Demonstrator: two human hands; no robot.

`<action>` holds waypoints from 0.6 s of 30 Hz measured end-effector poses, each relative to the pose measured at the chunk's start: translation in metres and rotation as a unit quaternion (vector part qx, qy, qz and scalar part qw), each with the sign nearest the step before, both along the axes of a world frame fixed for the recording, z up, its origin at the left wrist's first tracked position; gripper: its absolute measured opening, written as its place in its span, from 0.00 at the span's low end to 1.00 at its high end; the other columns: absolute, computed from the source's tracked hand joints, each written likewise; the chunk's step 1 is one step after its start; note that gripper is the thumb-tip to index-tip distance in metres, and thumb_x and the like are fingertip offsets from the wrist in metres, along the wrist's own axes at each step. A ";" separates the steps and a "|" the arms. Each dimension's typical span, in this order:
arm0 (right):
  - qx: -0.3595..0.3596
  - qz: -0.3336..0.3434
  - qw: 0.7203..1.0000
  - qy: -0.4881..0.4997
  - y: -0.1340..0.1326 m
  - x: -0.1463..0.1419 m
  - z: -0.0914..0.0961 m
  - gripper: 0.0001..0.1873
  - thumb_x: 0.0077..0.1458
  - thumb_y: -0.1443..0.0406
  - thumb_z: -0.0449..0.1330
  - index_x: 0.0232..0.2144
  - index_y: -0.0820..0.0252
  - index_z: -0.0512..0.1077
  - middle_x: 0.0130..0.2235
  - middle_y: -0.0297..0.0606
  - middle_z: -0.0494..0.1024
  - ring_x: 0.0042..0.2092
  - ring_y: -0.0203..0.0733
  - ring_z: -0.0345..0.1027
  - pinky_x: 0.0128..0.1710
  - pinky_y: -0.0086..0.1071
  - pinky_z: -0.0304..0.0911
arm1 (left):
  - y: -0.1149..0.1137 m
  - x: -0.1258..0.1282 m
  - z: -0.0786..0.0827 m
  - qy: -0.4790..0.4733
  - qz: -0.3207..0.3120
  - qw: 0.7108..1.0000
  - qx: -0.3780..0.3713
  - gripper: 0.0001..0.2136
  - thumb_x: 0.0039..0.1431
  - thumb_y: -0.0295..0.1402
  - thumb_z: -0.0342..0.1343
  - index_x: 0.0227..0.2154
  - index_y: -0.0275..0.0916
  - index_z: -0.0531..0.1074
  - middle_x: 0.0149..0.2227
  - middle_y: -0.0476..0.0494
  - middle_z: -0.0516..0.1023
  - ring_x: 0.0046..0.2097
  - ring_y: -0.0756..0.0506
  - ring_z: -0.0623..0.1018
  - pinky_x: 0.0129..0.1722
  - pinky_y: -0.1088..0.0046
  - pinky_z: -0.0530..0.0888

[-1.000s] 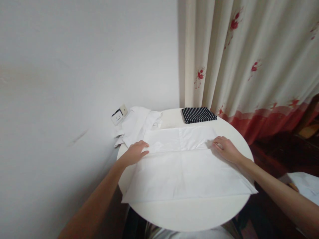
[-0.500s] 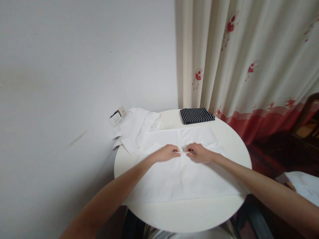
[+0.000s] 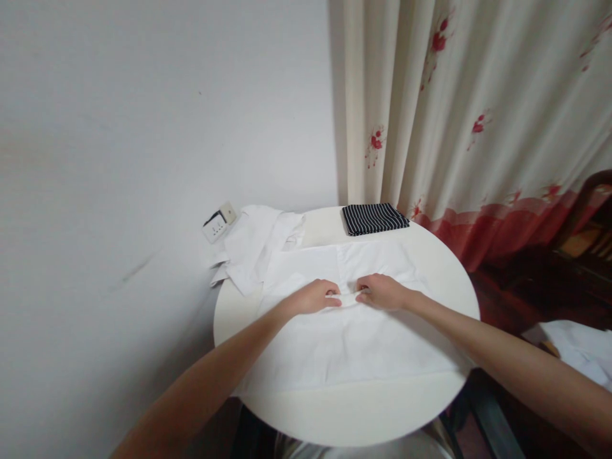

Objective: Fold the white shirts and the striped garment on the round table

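A white garment [image 3: 315, 350], its exact kind unclear, lies spread across the round white table [image 3: 354, 414]. Near its middle, my left hand [image 3: 318, 296] pinches a fold of the cloth between thumb and fingers. Just to the right, my right hand [image 3: 380, 291] pinches the same fold. A short raised strip of fabric runs between the two hands. The fingertips are partly hidden by the cloth and by the hands themselves.
Bunched white cloth [image 3: 253, 239] rests at the table's back left, below a wall socket [image 3: 220, 223]. A folded black-and-white striped cloth [image 3: 375, 218] lies at the back. A flowered curtain [image 3: 468, 115] hangs behind. White fabric [image 3: 578, 347] and a wooden chair [image 3: 586, 223] are at right.
My hands have moved slightly apart, and more of the pinched fold shows between them. The whole view has shifted a little.
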State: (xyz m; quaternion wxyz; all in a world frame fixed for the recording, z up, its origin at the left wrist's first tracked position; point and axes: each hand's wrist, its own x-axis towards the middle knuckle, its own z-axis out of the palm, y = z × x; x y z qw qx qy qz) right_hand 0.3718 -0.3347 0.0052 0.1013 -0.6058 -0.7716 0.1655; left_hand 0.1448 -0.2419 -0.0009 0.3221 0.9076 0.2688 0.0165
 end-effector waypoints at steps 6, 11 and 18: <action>0.027 0.012 0.998 -0.058 -0.010 0.011 -0.004 0.14 0.64 0.65 0.51 0.40 0.57 0.78 0.41 0.42 0.81 0.44 0.46 0.73 0.43 0.33 0.59 | -0.025 -0.023 -0.013 -0.025 0.005 0.979 0.205 0.18 0.66 0.33 0.53 0.58 0.44 0.69 0.55 0.39 0.72 0.56 0.40 0.72 0.57 0.61 0.67; 0.133 -0.009 0.987 -0.089 -0.025 -0.001 -0.011 0.16 0.64 0.68 0.52 0.49 0.60 0.74 0.49 0.48 0.76 0.52 0.51 0.67 0.52 0.41 0.59 | -0.052 -0.028 -0.020 0.007 -0.002 0.944 0.329 0.23 0.72 0.29 0.40 0.68 0.45 0.53 0.67 0.39 0.61 0.68 0.40 0.60 0.67 0.52 0.54; 0.192 -0.006 0.980 -0.045 -0.050 -0.043 -0.041 0.28 0.65 0.64 0.48 0.65 0.68 0.59 0.66 0.55 0.63 0.67 0.55 0.53 0.65 0.51 0.49 | -0.080 -0.011 -0.025 0.029 -0.033 0.951 0.307 0.32 0.73 0.45 0.38 0.72 0.35 0.39 0.73 0.34 0.46 0.73 0.40 0.46 0.70 0.53 0.45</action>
